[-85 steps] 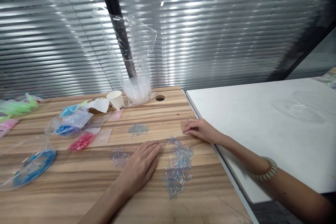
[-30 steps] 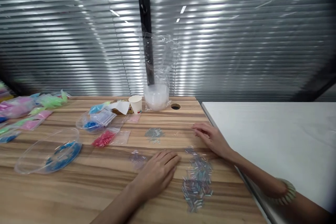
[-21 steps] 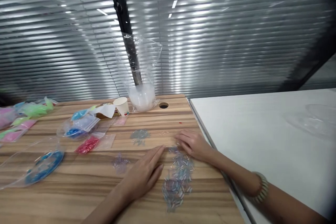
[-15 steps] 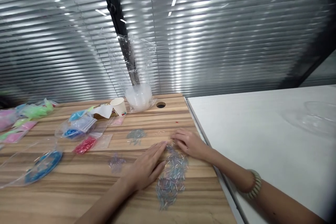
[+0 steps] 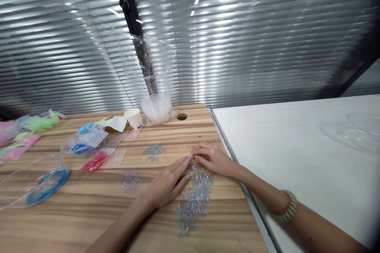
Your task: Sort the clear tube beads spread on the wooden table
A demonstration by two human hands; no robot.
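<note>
A long pile of small clear and bluish tube beads (image 5: 197,189) lies on the wooden table. Along its left side rests my left hand (image 5: 169,182), palm down, fingers stretched out and the thumb apart. Its fingertips reach the far end of the pile. My right hand (image 5: 212,159) is at that same far end, its fingers lightly bent and pointing left, almost meeting the left fingertips. A few loose beads are around the fingertips; I see none held. To the left are a small heap of grey-green beads (image 5: 153,151) and a small heap of lilac beads (image 5: 130,183).
A packet of red beads (image 5: 95,162), a clear dish with blue packets (image 5: 81,149) and a blue ring-shaped item (image 5: 49,186) lie left. Behind stand a paper cup (image 5: 133,118) and bagged plastic bowls (image 5: 157,108). A white table (image 5: 291,146) adjoins on the right.
Both hands have moved slightly, the left fingertips a little farther toward the far end of the pile and the right fingers bending slightly. The bead heaps look much the same.
</note>
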